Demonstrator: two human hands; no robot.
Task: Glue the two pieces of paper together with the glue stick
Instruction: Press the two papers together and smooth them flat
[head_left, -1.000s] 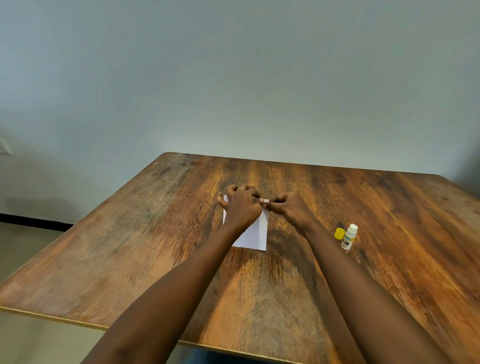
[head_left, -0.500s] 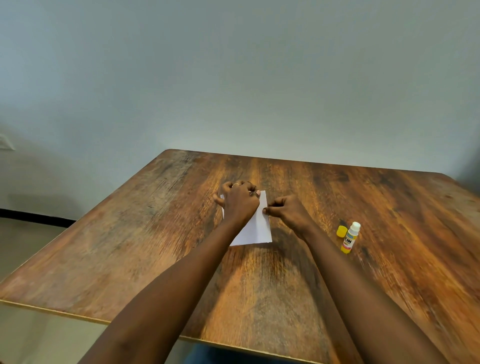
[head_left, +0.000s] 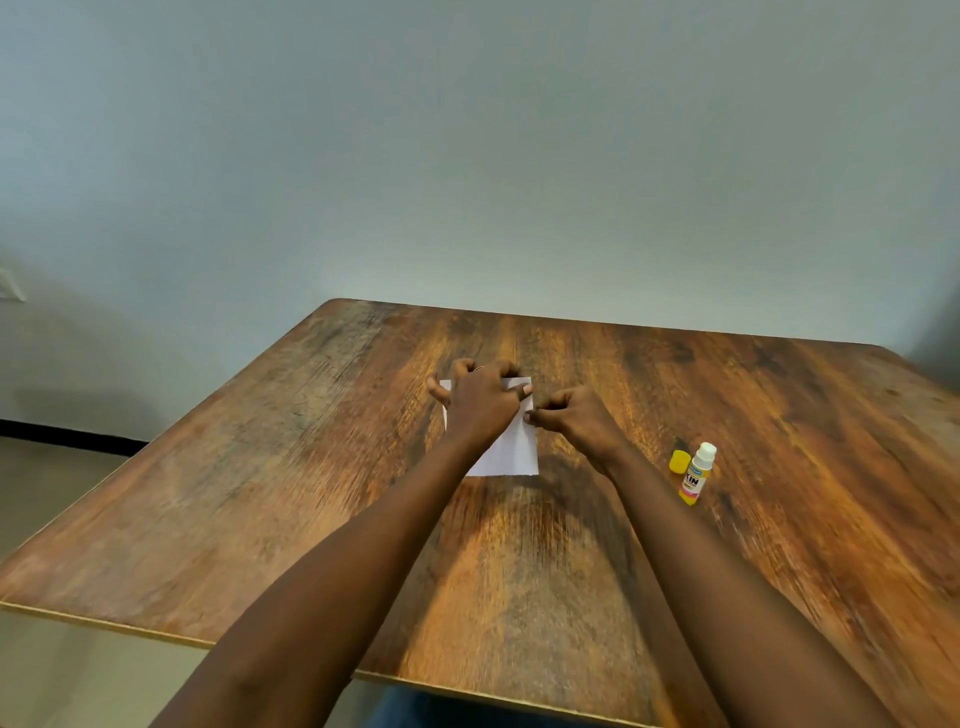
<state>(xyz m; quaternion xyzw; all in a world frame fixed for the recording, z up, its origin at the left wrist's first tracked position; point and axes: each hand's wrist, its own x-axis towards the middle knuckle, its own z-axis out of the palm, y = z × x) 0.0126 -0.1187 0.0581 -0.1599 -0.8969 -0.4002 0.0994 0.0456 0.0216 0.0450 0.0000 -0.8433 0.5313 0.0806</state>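
Note:
White paper (head_left: 511, 449) lies flat near the middle of the wooden table (head_left: 260, 493); I cannot tell one sheet from two. My left hand (head_left: 480, 402) rests on its upper part, fingers curled and pressing it down, and hides most of the top edge. My right hand (head_left: 571, 423) touches the paper's right edge with pinched fingertips. The glue stick (head_left: 697, 474), white and yellow, lies uncapped to the right of my right forearm. Its yellow cap (head_left: 679, 461) sits just left of it.
A plain pale wall rises behind the table's far edge. The table's near edge runs across the bottom of the view, with floor at the left.
The paper has turned and now lies squarer and flatter on the table. My right fingertips slid from the top corner down to the right edge. My left hand stayed on the paper.

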